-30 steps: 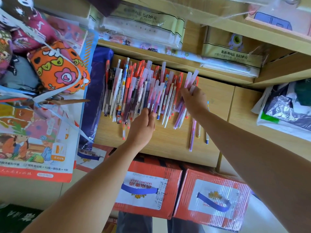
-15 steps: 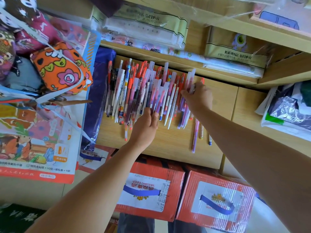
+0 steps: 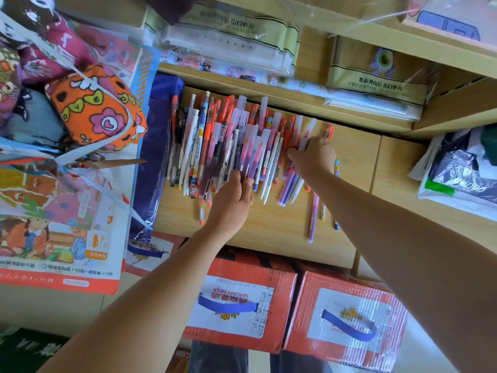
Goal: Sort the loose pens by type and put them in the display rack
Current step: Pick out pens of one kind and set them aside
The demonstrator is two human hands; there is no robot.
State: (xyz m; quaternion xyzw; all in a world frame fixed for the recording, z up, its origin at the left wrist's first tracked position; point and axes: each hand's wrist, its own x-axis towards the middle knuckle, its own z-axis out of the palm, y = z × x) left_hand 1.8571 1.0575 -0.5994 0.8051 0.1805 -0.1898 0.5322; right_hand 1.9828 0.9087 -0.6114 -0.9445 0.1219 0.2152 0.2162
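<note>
Head view: we're closing both hands on the pen pile (image 3: pixel 215 141), lying on the wooden shelf (image 3: pixel 269 227). Vs a sec ago, the right hand (image 3: pixel 313 157) is sitting further left, crowding pens together. The left hand (image 3: pixel 231 203) is pressing the near ends, fingers side by side. Right fingers are curling over pens; pinching or not, can't tell. Sorting's prob. just starting, w/ strays (image 3: pixel 313 216) lying near-right.

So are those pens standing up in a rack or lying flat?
Lying flat: the pens are heaped side by side on the shelf, none standing in a rack.
</note>
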